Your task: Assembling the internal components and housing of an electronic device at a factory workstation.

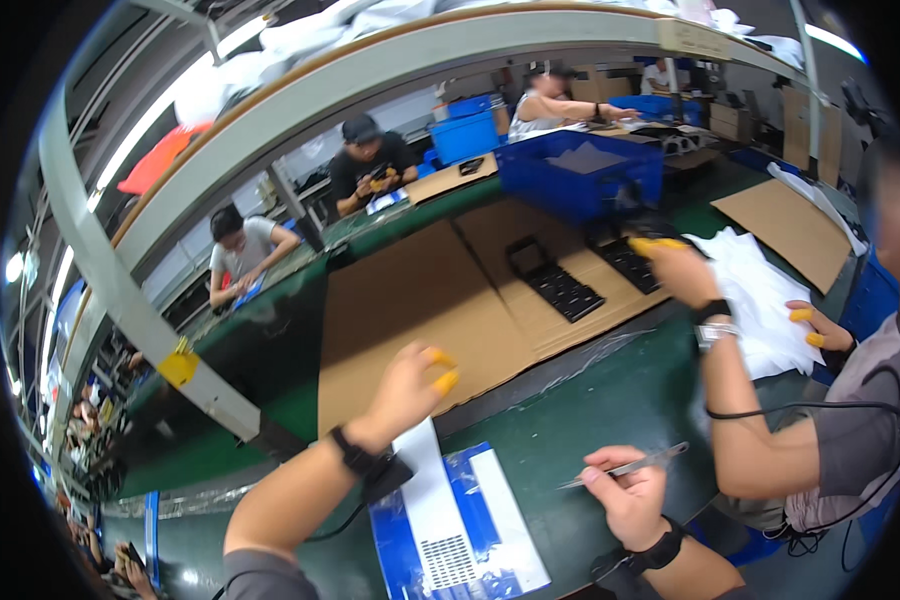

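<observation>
My left hand (405, 392) reaches over the near edge of the brown cardboard sheet (390, 320). Its thumb and forefinger curve apart, with yellow covers on the fingertips and nothing visible between them. In my right hand (630, 505), above the green bench, is a pair of metal tweezers (660, 458), its thin tip pointing left. Between my forearms lies a blue board (395, 540) bearing white strips. One white label sheet (425, 500) carries rows of small dark labels at its near end and passes under my left wrist.
Two black plastic frames, the nearer one (560, 285) uncovered, lie on the cardboard. At right a co-worker's arm (735, 390) reaches over the other frame, beside white sheeting (755, 300). Behind stands a blue crate (580, 180). A grey post (160, 310) rises at left.
</observation>
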`<state>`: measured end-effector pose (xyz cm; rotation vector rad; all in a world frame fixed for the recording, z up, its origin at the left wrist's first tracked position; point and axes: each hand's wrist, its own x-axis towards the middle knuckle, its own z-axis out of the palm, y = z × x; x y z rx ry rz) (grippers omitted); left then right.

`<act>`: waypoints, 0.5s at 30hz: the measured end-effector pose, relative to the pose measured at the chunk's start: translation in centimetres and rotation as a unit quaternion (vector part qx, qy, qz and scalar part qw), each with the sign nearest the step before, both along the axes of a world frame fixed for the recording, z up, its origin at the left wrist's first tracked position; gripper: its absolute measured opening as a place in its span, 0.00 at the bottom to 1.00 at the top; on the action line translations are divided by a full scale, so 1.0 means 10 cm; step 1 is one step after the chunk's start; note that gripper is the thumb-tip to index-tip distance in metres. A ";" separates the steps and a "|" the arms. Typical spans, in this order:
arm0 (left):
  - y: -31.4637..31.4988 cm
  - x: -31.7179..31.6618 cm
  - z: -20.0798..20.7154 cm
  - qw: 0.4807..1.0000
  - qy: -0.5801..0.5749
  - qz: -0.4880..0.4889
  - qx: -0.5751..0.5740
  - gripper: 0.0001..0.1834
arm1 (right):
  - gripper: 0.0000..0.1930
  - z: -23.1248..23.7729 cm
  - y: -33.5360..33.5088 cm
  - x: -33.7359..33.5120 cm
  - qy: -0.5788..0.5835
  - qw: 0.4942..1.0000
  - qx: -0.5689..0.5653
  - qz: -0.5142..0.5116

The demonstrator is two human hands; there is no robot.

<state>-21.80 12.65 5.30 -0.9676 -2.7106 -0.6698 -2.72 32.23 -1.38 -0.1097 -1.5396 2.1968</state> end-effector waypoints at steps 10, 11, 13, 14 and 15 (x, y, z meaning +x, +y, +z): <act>1.84 -1.44 -0.63 0.962 -0.103 0.243 0.070 0.17 | 0.06 -0.12 -0.02 -0.07 0.045 0.995 0.082 -0.024; 1.85 -1.39 -0.54 0.934 -0.198 0.238 0.179 0.14 | 0.06 -0.11 0.01 -0.09 0.040 0.995 0.084 -0.024; 1.66 -1.21 -0.20 0.874 -0.284 0.201 0.339 0.09 | 0.06 -0.05 0.01 -0.06 0.054 0.994 0.092 -0.029; 1.43 -1.21 -0.10 0.859 -0.277 0.173 0.394 0.06 | 0.06 -0.03 0.01 -0.04 0.051 0.994 0.091 -0.021; 1.15 -1.20 -0.03 0.834 -0.299 0.124 0.446 0.06 | 0.06 0.00 0.03 -0.03 0.050 0.994 0.095 -0.022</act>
